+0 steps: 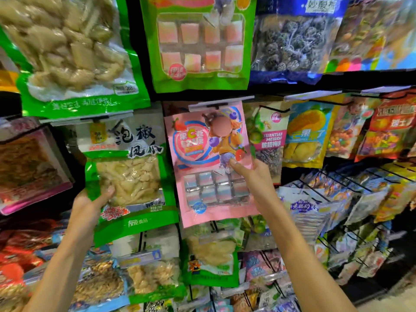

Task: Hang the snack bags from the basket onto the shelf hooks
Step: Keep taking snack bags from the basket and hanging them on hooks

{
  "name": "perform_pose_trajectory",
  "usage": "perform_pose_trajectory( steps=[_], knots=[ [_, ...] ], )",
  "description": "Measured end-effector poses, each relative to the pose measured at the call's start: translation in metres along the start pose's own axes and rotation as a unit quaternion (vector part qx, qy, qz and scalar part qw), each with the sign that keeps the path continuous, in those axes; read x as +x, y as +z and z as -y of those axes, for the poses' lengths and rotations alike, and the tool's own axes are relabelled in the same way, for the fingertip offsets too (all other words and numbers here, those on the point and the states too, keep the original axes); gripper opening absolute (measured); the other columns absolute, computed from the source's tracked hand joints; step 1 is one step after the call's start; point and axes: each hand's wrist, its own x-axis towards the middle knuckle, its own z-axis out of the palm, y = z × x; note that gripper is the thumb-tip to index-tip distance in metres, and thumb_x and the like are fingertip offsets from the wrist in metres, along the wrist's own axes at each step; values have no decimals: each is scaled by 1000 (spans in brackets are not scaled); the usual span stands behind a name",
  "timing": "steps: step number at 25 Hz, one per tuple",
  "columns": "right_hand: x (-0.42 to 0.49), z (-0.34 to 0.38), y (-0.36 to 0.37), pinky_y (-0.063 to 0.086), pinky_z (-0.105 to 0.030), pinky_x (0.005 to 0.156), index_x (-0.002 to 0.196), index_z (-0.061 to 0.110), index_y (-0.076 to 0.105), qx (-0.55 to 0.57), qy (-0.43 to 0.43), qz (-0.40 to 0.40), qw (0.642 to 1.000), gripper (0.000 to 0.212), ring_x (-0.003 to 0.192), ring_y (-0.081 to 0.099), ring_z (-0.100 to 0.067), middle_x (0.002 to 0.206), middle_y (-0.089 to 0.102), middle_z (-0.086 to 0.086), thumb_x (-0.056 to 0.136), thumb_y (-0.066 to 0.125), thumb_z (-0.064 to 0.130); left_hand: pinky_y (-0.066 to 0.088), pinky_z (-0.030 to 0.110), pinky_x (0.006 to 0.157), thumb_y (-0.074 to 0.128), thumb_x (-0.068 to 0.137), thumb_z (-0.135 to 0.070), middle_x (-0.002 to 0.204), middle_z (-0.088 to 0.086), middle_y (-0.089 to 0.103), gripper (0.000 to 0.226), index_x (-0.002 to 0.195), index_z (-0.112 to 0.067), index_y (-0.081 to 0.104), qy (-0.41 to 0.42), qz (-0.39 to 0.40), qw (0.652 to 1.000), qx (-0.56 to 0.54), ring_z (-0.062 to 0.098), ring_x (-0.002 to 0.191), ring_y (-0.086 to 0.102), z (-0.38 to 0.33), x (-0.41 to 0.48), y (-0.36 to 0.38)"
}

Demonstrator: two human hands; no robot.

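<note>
left grip point(90, 208) holding green snack bag point(132, 176) by lower left edge, right grip point(254, 179) pinching right edge of pink snack bag point(198, 154), bag tops up at shelf hooks point(273, 109) above grips

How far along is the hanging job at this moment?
Done: many bags already hang on the shelf hooks, such as the green gummy bag above. In hand: the left hand grips the chicken-feet bag, the right hand pinches the pink candy bag; both tops reach the hook row, but whether they are seated is unclear. Left: the basket is out of view, so the remainder cannot be told.
</note>
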Motion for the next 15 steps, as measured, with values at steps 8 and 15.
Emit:
perform_pose_trajectory(
  steps=[8,15],
  knots=[
    [53,-17,31,50,-12,73,111,6,70,15,-17,25,999,22,81,69,1,95,75,1,90,69,13,32,34,94,67,89,-40,120,-12,51,46,131,-28,53,-92,-33,995,-25,7,116,42,2,22,25],
    [55,-27,36,47,-8,67,97,27,68,-3,60,63,996,5,75,66,11,79,72,25,92,67,28,37,50,109,69,86,-44,121,-9,60,44,126,-32,54,-86,5,996,2,16,118,51,9,27,12]
  ],
)
